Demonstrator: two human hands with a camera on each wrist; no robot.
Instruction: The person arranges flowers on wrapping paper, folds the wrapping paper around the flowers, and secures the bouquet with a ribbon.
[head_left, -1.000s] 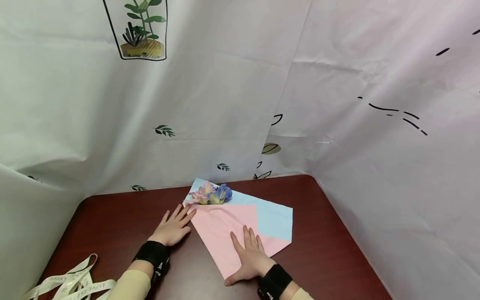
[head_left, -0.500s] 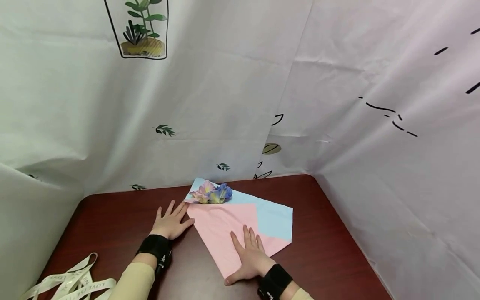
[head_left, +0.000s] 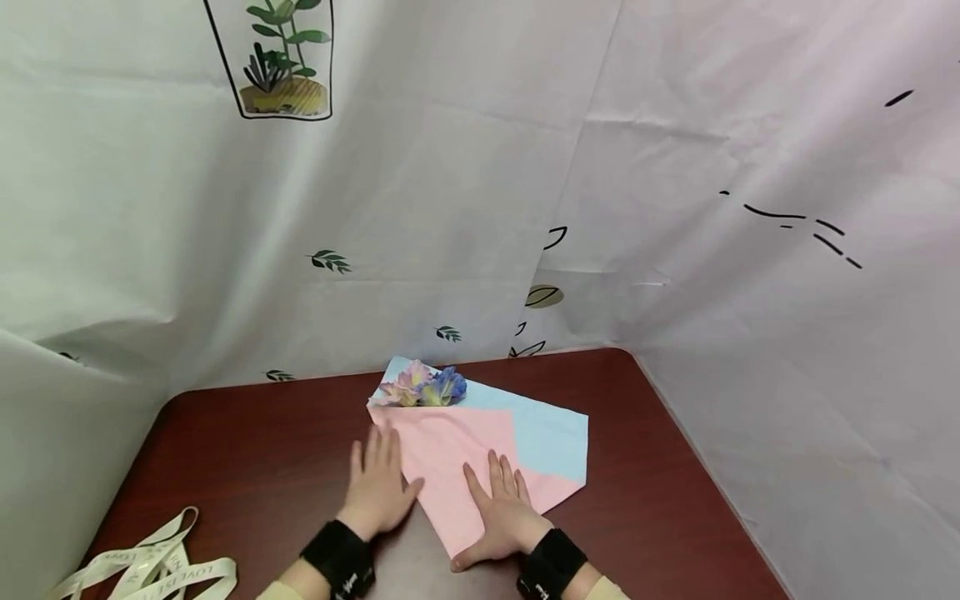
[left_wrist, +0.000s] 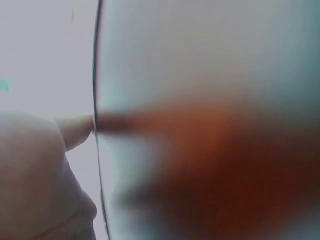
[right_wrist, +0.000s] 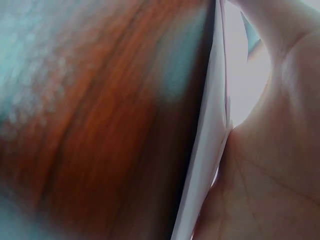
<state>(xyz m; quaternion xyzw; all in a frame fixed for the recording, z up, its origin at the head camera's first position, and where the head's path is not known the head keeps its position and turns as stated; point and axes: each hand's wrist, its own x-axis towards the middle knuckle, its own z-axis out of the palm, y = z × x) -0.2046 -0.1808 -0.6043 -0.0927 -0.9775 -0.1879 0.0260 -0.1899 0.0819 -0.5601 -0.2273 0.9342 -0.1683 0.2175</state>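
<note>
A sheet of wrapping paper, pink on one face (head_left: 442, 450) and light blue on the other (head_left: 551, 437), lies folded on the table. Pink and blue flowers (head_left: 423, 386) show at its top left, their lower parts hidden under the pink fold. My left hand (head_left: 378, 486) lies at the left edge of the pink fold with fingers straight and spread. In the left wrist view its thumb (left_wrist: 77, 131) extends toward the table surface. My right hand (head_left: 504, 518) rests spread on the lower pink part. In the right wrist view the palm (right_wrist: 270, 165) is beside the paper's layered edge (right_wrist: 205, 135).
A loose heap of white printed ribbon (head_left: 161, 560) lies at the table's front left. The dark red-brown table (head_left: 637, 517) reaches back to white patterned cloth (head_left: 420, 183) hanging behind and at both sides.
My left hand has slid from the paper's upper left corner down and to the right along its left edge. My right hand stays in place on the paper.
</note>
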